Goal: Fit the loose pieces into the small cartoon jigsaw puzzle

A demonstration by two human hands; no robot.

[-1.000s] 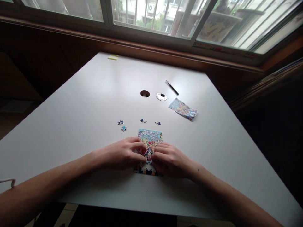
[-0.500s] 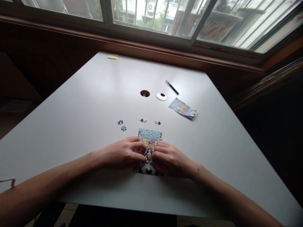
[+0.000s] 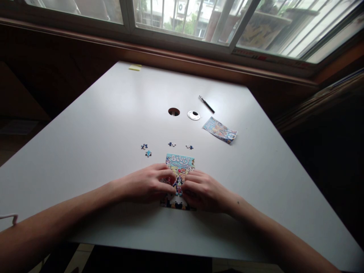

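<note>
A small jigsaw puzzle [image 3: 180, 160] with a light blue title band and many cartoon figures lies flat on the white table. White table shows through a gap in its lower part, above a dark bottom row. My left hand [image 3: 153, 182] rests over its left side, thumb and fingers curled in and pressed on the pieces. From the right, my right hand [image 3: 205, 190] bends its fingers down onto the other side. Both hands cover much of the puzzle, and their fingertips are partly hidden. Loose jigsaw pieces [image 3: 148, 153] lie beyond the puzzle.
Further up the white table [image 3: 113, 110] are a crumpled picture sheet [image 3: 220, 130], a black pen [image 3: 206, 104], a round cover [image 3: 193, 115] and a cable hole [image 3: 173, 112]. A yellow sticky note [image 3: 135, 67] sits by the far edge, below the window.
Hands and puzzle hold nearly the same place. The whole view has shifted very slightly.
</note>
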